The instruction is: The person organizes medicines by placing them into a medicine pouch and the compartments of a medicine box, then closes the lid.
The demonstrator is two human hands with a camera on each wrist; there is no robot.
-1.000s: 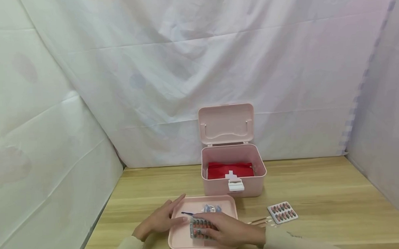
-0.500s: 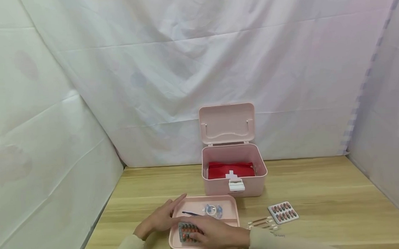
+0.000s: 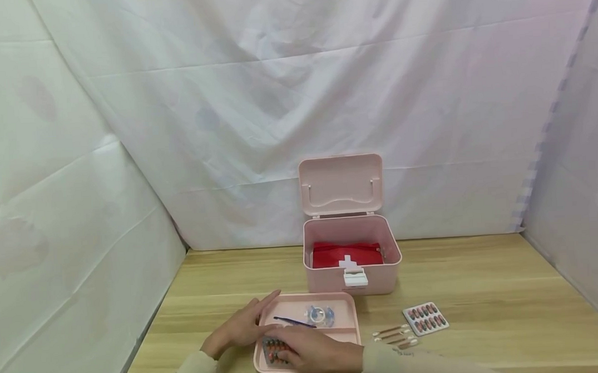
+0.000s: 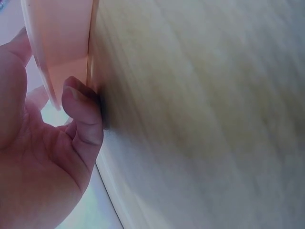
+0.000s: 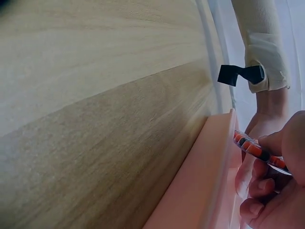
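A pink tray (image 3: 345,301) lies on the table in front of the person. At its left side, the left hand (image 3: 240,325) holds the rim, thumb over the inside. In the left wrist view, curled fingers (image 4: 83,107) lie against the tray's outer wall. The right hand (image 3: 316,350) pinches a blister pack (image 3: 274,351) of red-and-dark capsules over the tray's near left compartment. In the right wrist view the pack (image 5: 251,149) is tilted just inside the rim. In the far compartment lie a slim dark blue tool (image 3: 295,322) and a clear-and-blue item (image 3: 319,316) with a white ring.
Behind the tray stands a pink first-aid box (image 3: 328,281), lid raised, with a red pouch (image 3: 332,254) inside. Right of the tray, several cotton swabs (image 3: 393,331) lie near a second capsule blister pack (image 3: 426,318). White cloth (image 3: 246,127) hangs around the table.
The right hand has moved left and slightly toward the person with the blister pack, uncovering the blue tool and the clear-and-blue item. The left hand has stayed at the tray.
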